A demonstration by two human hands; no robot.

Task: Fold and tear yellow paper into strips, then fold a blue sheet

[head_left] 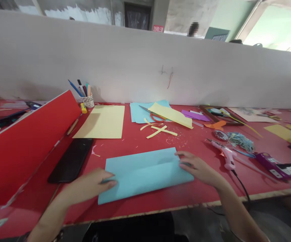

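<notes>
A light blue sheet of paper [145, 178] lies at the front of the red table, with a fold line running across its width. Its left edge is pinched between the thumb and fingers of my left hand [98, 181]. At the right edge, my right hand [196, 166] has the paper between its fingers, which are slightly blurred. Beyond the sheet lie crossed pale yellow paper strips [162, 131] and small scraps. Farther back, scissors with red handles [157, 117] rest partly beneath a folded yellow sheet [172, 116], above more blue sheets [136, 112].
To the left are a red board [34, 141], a black phone [71, 161], a yellow sheet [105, 122] and a pen cup [88, 100]. A pink glue gun [226, 156], yarn [241, 141] and a purple power strip [274, 166] with cords lie right. A white partition [125, 67] stands behind.
</notes>
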